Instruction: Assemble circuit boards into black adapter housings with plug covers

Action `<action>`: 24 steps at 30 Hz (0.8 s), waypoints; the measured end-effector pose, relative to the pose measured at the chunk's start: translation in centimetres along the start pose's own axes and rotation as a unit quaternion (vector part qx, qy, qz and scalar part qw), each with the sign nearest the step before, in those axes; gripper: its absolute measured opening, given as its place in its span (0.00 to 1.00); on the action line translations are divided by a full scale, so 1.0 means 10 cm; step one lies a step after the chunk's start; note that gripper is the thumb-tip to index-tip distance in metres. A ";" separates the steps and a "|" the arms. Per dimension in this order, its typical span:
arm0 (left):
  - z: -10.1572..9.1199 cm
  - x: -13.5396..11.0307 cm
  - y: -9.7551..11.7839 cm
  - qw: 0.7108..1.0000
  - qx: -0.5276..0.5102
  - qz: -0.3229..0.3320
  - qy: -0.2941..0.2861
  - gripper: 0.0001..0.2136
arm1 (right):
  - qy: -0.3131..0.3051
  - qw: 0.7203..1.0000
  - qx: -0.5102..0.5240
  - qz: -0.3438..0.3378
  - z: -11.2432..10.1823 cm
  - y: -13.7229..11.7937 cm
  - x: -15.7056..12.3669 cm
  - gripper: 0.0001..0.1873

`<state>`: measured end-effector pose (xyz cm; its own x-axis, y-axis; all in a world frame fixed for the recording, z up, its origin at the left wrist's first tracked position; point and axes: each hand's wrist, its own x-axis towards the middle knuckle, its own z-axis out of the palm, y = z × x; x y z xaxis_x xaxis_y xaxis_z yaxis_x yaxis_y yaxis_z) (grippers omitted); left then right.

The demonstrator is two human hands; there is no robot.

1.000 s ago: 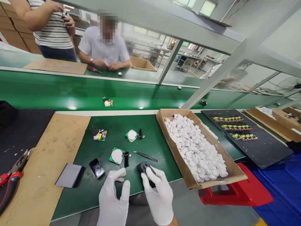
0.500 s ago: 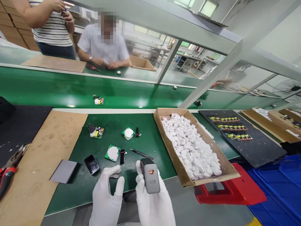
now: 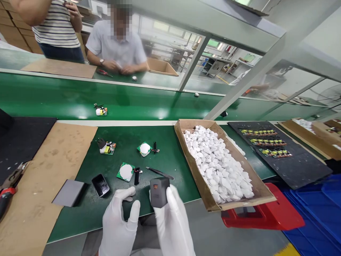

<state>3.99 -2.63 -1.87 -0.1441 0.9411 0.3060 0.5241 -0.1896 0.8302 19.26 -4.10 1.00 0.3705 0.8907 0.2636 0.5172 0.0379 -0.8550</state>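
Note:
My right hand [image 3: 174,220], in a white glove, grips a dark grey charger housing [image 3: 159,193] with an orange-lined port on its face. My gloved left hand [image 3: 121,217] hovers at the bench edge, thumb and fingers apart, holding nothing. Beyond it lies a green circuit board [image 3: 125,172] bearing a round white pad, with a small black part [image 3: 136,176] beside it. Another padded board [image 3: 144,149] and a pair of tweezers [image 3: 160,173] lie farther off. To the left are an open black shell [image 3: 100,185], a grey cover [image 3: 68,192] and a board with a black plug [image 3: 106,147].
A cardboard tray [image 3: 190,165] heaped with white pads stands at right, above a red stool [image 3: 263,209]. Farther right, a black mat [image 3: 298,170] carries rows of boards. Pliers [image 3: 12,186] rest on cardboard [image 3: 60,160] at left. Two people work across the green belt [image 3: 149,103].
My right hand has turned the charger housing and shifted it slightly left. My left hand keeps its open pose. On the belt, the board has moved left.

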 end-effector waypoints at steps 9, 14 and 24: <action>0.21 0.07 0.14 0.987 0.107 0.104 -0.053 0.24 | -0.070 0.994 -0.071 -0.055 -0.15 0.10 0.45 0.23; 0.39 0.10 0.34 0.980 0.173 0.087 -0.035 0.28 | -0.095 0.988 -0.084 -0.084 -0.15 -0.01 0.55 0.13; 0.40 0.11 0.35 0.981 0.164 0.103 -0.029 0.23 | -0.040 0.990 -0.106 -0.089 -0.16 -0.05 0.44 0.09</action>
<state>9.05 -1.16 -0.53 0.0356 0.9083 0.4169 0.7802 -0.2860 0.5564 21.89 -0.93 3.35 0.2020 0.9116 0.3579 0.7224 0.1080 -0.6829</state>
